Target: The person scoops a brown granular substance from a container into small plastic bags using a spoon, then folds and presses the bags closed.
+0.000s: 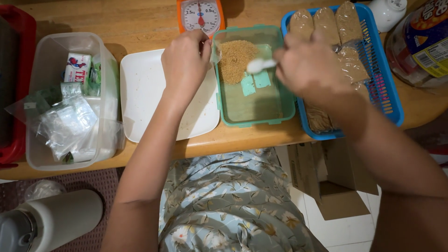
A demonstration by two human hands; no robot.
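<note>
Right hand (310, 70) gripping white spoon (260, 65) over green tub (254, 119), left hand (185, 60) pinching clear bag (215, 51) at rim

single head cam, steep downward look, close over wooden table (140, 18) edge, lap and floor below

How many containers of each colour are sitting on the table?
Green tub: 1
Blue basket: 1
Clear bin: 1
Red bin: 1
White tray: 1
Total: 5
</note>
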